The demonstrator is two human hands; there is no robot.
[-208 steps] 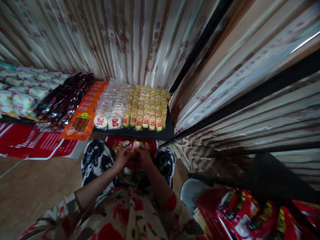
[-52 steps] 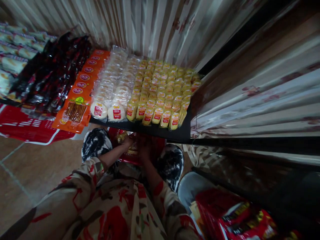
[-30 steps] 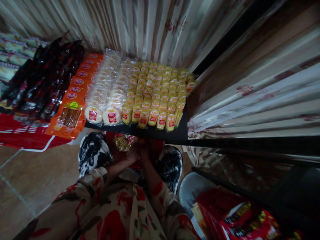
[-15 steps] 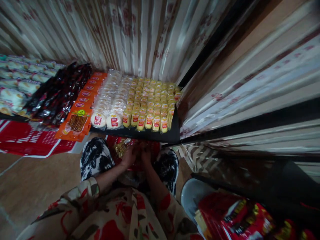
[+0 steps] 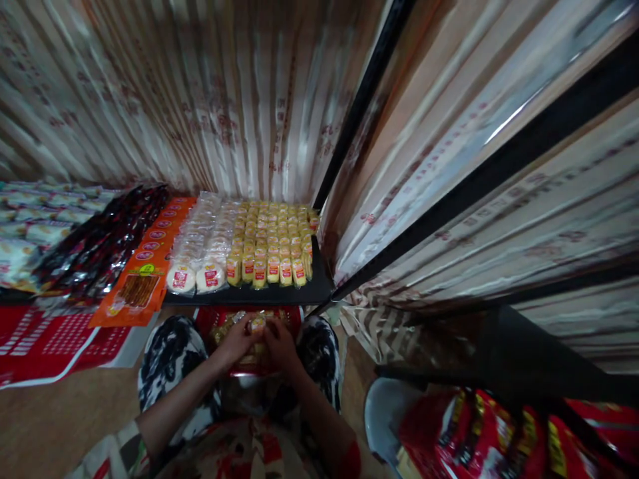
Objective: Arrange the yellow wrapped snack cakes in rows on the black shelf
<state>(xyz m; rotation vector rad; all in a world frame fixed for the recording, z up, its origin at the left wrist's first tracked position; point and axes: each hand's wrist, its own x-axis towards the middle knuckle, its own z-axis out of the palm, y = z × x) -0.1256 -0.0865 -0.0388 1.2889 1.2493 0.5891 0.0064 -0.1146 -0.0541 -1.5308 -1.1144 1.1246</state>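
Between my knees is a red container (image 5: 200,320) with several yellow wrapped snacks (image 5: 225,327) in it. Above it, my left hand (image 5: 241,338) and my right hand (image 5: 279,340) come together with fingers closed around one small yellow wrapped snack (image 5: 257,324). Part of that snack is hidden by the fingers. Just beyond my hands, rows of similar yellow packets (image 5: 272,249) stand on a black shelf (image 5: 319,283). Two rows of round white packaged cakes (image 5: 210,274) stand to their left.
Left along the shelf lie an orange snack pack (image 5: 142,283), dark shiny packets (image 5: 107,246) and white packets (image 5: 47,231). A patterned curtain (image 5: 224,120) hangs behind. Black frame bars (image 5: 449,199) run at right. Red bags (image 5: 479,426) and a pale stool (image 5: 387,409) sit lower right.
The view has tilted up and turned right, so the shelf appears lower and further left. A yellow wrapped snack now shows between my fingers; more of the red container's contents are visible.
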